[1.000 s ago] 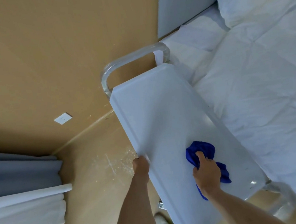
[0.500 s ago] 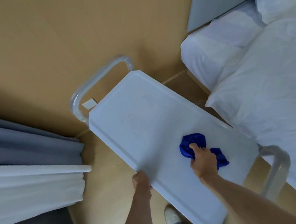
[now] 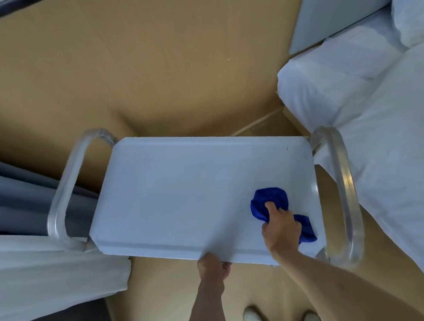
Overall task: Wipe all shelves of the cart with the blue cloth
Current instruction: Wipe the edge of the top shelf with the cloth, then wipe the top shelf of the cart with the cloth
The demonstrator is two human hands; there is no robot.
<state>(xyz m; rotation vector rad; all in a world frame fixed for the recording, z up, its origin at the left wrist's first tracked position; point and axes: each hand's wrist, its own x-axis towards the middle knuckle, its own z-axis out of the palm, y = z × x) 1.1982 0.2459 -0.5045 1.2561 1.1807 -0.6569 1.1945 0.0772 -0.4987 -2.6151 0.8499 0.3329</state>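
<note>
Blue cloth (image 3: 270,203), bunched under the right hand (image 3: 281,228) whose fingers curl round it, sits near the top shelf's (image 3: 182,191) right end; since a second ago the cart has swung broadside; the left hand (image 3: 212,266) still grips the near edge; most of this shelf looks unwiped, lower shelves hidden.
</note>
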